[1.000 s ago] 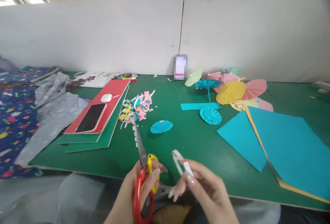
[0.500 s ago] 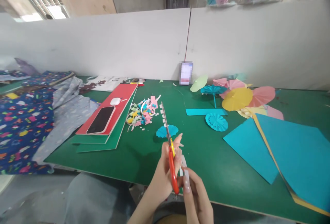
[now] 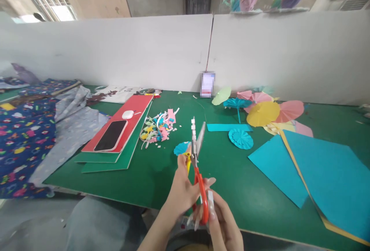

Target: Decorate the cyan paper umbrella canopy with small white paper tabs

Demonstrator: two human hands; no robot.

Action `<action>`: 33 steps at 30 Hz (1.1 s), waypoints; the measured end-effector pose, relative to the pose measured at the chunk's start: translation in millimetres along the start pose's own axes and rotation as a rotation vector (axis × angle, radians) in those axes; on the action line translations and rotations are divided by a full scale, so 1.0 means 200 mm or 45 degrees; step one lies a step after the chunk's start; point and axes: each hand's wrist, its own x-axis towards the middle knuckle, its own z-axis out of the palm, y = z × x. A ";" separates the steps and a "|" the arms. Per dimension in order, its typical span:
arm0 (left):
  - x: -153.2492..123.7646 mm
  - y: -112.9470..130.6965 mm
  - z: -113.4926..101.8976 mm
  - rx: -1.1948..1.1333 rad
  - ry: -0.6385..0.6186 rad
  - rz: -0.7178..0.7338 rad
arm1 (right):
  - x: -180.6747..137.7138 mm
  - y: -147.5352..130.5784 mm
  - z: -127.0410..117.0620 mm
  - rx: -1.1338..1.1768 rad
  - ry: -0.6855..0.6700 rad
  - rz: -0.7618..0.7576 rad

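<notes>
My left hand (image 3: 179, 193) is closed around the scissors (image 3: 204, 204), whose red handles lie at its fingers. Their blades stand apart and point away from me. Small white pieces (image 3: 193, 127) cling in a row along one blade. A narrow yellow piece (image 3: 189, 162) sticks out by the left fingers; its kind is unclear. My right hand (image 3: 227, 216) is close beside the handles, pinching a narrow white strip (image 3: 210, 196) between thumb and fingers. Beyond the blades lies a ruffled blue paper disc (image 3: 180, 149), partly hidden by the left hand.
Paper scraps (image 3: 158, 127) lie left of the blades. Farther left, a phone (image 3: 111, 136) and white case (image 3: 127, 114) rest on a red board (image 3: 92, 143). Blue sheets (image 3: 326, 166), a pleated disc (image 3: 241, 138) and paper umbrellas (image 3: 263, 114) lie right. Another phone (image 3: 207, 84) leans on the partition.
The scissor blades, earlier together, have opened and swung rightward. The yellow piece now shows left of them. My right hand keeps the white strip beside the handles.
</notes>
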 end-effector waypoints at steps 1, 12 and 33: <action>0.01 0.00 0.00 0.029 0.043 0.011 | -0.01 0.00 0.00 0.016 -0.010 0.004; -0.01 -0.01 -0.19 0.279 0.201 0.167 | 0.22 -0.19 -0.14 0.101 -0.430 -0.049; -0.15 0.08 -0.39 1.028 -0.016 0.652 | 0.31 -0.41 -0.18 -0.249 -0.742 -0.369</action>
